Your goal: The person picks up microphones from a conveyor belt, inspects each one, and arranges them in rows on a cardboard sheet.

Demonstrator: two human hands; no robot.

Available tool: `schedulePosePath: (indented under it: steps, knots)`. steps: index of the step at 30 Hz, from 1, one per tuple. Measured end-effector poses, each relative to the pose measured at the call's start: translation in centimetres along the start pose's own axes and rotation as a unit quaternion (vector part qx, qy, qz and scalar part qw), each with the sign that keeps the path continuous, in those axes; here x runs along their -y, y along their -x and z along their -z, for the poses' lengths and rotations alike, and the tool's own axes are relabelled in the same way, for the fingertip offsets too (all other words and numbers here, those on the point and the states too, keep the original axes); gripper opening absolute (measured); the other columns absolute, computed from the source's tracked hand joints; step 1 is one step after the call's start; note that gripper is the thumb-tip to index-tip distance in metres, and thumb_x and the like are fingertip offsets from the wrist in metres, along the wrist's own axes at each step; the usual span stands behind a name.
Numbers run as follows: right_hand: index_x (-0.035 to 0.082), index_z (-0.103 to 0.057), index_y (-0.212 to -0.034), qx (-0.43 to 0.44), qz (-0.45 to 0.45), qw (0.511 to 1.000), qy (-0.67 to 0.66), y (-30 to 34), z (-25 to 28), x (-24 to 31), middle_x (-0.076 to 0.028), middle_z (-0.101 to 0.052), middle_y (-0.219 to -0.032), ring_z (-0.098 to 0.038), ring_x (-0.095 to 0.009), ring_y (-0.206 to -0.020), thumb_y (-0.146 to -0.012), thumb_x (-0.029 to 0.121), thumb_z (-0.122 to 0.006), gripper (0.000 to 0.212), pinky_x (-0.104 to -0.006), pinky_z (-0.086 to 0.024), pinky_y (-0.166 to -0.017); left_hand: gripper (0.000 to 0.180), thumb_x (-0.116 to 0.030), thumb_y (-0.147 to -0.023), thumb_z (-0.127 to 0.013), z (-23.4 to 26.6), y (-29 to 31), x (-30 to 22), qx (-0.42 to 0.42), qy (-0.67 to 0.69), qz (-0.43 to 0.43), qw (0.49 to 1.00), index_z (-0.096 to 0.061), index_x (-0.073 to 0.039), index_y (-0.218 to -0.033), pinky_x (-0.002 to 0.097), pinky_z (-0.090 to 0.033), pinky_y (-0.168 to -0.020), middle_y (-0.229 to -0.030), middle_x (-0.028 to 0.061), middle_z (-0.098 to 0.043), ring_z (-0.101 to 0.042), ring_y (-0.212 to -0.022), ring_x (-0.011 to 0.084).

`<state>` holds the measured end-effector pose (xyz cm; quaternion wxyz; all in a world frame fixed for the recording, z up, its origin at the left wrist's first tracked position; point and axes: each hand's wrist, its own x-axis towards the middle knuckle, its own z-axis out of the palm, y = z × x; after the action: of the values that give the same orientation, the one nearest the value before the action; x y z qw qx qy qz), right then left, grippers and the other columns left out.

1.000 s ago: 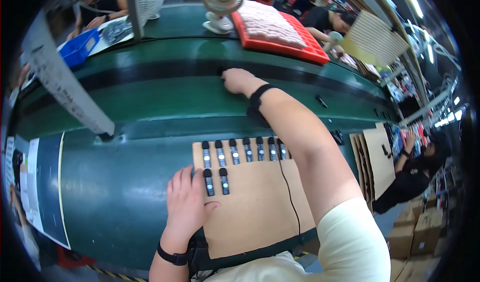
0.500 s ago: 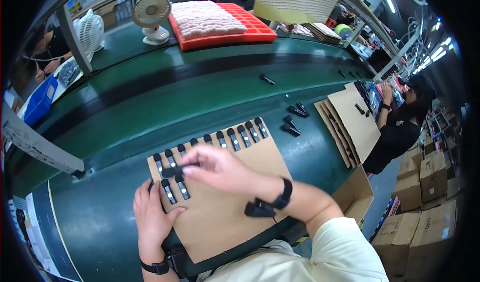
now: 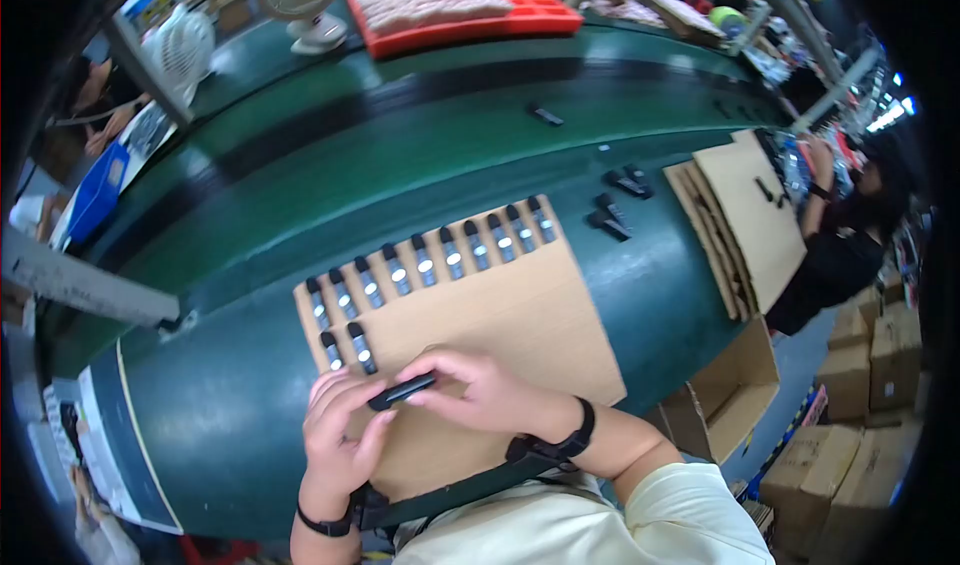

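A small black clip-on microphone [image 3: 404, 391] is held between my two hands above the near part of a brown cardboard sheet [image 3: 500, 315]. Thumb and fingers of my right hand [image 3: 474, 391] pinch its right end. My left hand [image 3: 340, 427] grips the other end, with its fingertips partly covering it. Along the sheet's far edge lies a row of several similar microphones [image 3: 451, 252], black foam tips pointing away from me. Two more microphones [image 3: 362, 349] start a second row at the left, close to my left fingers.
Several loose microphones [image 3: 612, 219] lie on the green belt [image 3: 230, 405] right of the sheet; another microphone [image 3: 545, 115] is farther off. Stacked cardboard sheets [image 3: 745, 225] and an open carton [image 3: 735, 395] stand at right, near a co-worker [image 3: 845, 235]. A red tray [image 3: 480, 30] and fan [image 3: 302, 5] are behind.
My right hand has drawn back toward me from above the rows with the microphone. My left hand has left the sheet's left edge and now grips the microphone too. The view has shifted.
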<state>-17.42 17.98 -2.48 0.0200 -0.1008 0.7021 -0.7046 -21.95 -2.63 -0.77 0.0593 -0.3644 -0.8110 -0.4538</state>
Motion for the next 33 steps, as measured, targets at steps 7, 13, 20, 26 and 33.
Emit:
schedulePosePath:
  steps: [7,13,20,26,33]
  knots:
    - [0.000,-0.066,-0.108,-0.002,0.064,0.995,0.073,-0.3,0.9,0.1,-0.010,-0.069,-0.100,-0.067,-0.019,-0.089,-0.082,-0.001,-0.071,0.026,-0.0299,-0.052,-0.079,0.032,-0.006,-0.072,-0.080,-0.5,-0.8,0.4,-0.009,0.006,-0.039,0.999,-0.068,-0.003,-0.101,0.0452,-0.047,-0.094,-0.096,0.0107,-0.069,-0.065,-0.088,0.0276]
    - [0.000,-0.066,-0.106,0.003,0.100,0.990,0.099,-0.5,0.9,0.4,-0.012,-0.069,-0.095,-0.067,-0.023,-0.086,-0.079,-0.002,-0.074,0.029,-0.0305,-0.052,-0.076,0.033,-0.012,-0.073,-0.081,-0.4,-0.3,1.1,-0.004,0.037,-0.027,0.999,-0.067,-0.004,-0.102,0.0446,-0.048,-0.093,-0.097,0.0102,-0.070,-0.065,-0.087,0.0271]
    - [-0.001,-0.065,-0.105,-0.017,0.180,0.970,0.164,-0.7,0.5,0.3,-0.013,-0.067,-0.094,-0.066,-0.023,-0.082,-0.076,-0.004,-0.076,0.031,-0.0303,-0.051,-0.072,0.030,-0.015,-0.076,-0.081,-0.3,-0.4,0.7,0.028,0.077,0.034,0.996,-0.067,-0.001,-0.099,0.0460,-0.047,-0.093,-0.094,0.0131,-0.070,-0.064,-0.092,0.0294]
    - [-0.001,-0.064,-0.105,-0.023,0.157,0.978,0.137,-0.5,0.5,0.2,-0.013,-0.067,-0.093,-0.064,-0.022,-0.080,-0.076,-0.004,-0.076,0.032,-0.0291,-0.050,-0.070,0.031,-0.009,-0.074,-0.081,-0.4,-0.4,0.8,-0.015,0.095,-0.001,0.995,-0.066,0.000,-0.099,0.0462,-0.046,-0.094,-0.094,0.0111,-0.069,-0.063,-0.090,0.0293]
    - [-0.001,-0.064,-0.104,-0.021,0.191,0.969,0.156,-0.7,0.5,0.3,-0.013,-0.066,-0.091,-0.064,-0.022,-0.079,-0.075,-0.003,-0.076,0.031,-0.0292,-0.050,-0.069,0.033,-0.007,-0.071,-0.080,-0.6,-0.4,1.1,-0.003,0.110,-0.015,0.994,-0.066,-0.006,-0.101,0.0452,-0.044,-0.095,-0.093,0.0082,-0.067,-0.062,-0.088,0.0281]
